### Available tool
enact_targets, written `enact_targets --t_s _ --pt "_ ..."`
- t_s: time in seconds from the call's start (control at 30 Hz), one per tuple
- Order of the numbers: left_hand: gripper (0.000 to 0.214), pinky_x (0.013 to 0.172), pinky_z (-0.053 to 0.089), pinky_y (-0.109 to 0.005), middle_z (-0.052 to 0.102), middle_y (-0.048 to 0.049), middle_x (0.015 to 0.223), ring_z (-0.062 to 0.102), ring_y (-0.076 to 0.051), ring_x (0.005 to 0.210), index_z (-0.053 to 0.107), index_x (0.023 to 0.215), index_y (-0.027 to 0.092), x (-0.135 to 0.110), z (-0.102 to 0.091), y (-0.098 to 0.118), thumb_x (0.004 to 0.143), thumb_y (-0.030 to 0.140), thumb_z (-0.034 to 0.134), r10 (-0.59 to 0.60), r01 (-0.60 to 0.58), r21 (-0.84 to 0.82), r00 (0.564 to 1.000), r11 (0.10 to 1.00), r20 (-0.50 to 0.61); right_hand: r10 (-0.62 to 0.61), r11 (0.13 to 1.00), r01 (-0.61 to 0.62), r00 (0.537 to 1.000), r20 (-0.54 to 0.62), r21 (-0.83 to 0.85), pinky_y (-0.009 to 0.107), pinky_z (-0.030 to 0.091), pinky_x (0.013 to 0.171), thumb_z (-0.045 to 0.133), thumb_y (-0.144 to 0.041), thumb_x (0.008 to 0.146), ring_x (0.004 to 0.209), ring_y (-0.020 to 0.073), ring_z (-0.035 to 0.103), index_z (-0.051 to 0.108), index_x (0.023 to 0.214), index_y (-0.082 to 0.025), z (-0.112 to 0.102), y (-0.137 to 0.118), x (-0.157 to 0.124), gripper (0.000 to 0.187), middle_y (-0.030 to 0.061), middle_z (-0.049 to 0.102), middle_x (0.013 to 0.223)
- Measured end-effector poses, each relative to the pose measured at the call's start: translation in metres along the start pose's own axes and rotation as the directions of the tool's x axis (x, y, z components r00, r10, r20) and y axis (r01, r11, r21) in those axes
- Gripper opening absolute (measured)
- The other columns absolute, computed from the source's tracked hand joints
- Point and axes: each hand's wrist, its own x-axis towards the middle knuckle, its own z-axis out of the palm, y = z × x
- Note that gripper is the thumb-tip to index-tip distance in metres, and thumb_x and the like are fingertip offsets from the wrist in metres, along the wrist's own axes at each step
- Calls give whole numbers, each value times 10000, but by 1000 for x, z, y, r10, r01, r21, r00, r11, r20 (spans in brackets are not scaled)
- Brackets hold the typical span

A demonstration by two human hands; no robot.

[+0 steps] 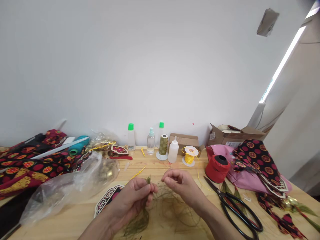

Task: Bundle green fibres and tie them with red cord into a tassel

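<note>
My left hand (137, 196) pinches a bundle of olive-green thread (138, 222); its short tuft pokes up above the fingers and the long strands hang below onto the table. Just to the right, my right hand (180, 185) is closed in a pinch, with thumb and fingertips pressed together near the tuft. Loose olive thread (172, 206) curls over the table beneath it and seems to run up to those fingertips, though the strand is very fine. A patterned patch (107, 200) with a white edge lies partly behind my left forearm.
Black scissors (236, 206) and a red thread cone (217, 169) lie right. Behind stand an olive thread spool (163, 145), a white squeeze bottle (173, 150) and a yellow cord spool (190, 156). Plastic bags (72, 186) and patterned fabric (37, 166) fill the left; a cardboard box (235, 135) stands back right.
</note>
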Motion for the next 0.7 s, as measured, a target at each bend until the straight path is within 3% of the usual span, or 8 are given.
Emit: enact_targets --t_s 0.17,0.4,0.53,0.7 --pt "165 402 363 -129 608 -37 570 490 -37 411 663 577 74 -1 1 -5 569 233 706 -96 80 141 989 987 111 -99 992 98 995 -1 81 214 339 533 605 -325 672 590 99 448 638 646 -152 6 -3 0 178 -8 516 622" --pt "215 408 345 -148 578 -25 494 457 -43 390 665 561 74 -1 6 -7 553 284 708 -156 123 213 977 969 146 -87 994 86 996 25 63 204 327 510 613 -306 669 563 85 416 623 624 -147 10 -3 -3 166 -22 477 603" --pt "151 431 371 -163 627 -50 573 523 -81 462 664 597 93 1 2 -8 576 239 700 -118 107 128 990 986 80 -50 982 44 998 26 182 207 355 520 612 -325 668 553 85 445 581 585 -149 6 -8 -3 197 -26 483 594" --pt "91 596 433 -216 680 -82 727 595 -146 691 669 713 130 7 1 -3 675 193 617 6 2 70 992 998 -124 -90 979 88 996 6 183 202 345 521 623 -301 663 545 78 426 588 562 -154 5 -11 -4 181 -39 453 577"
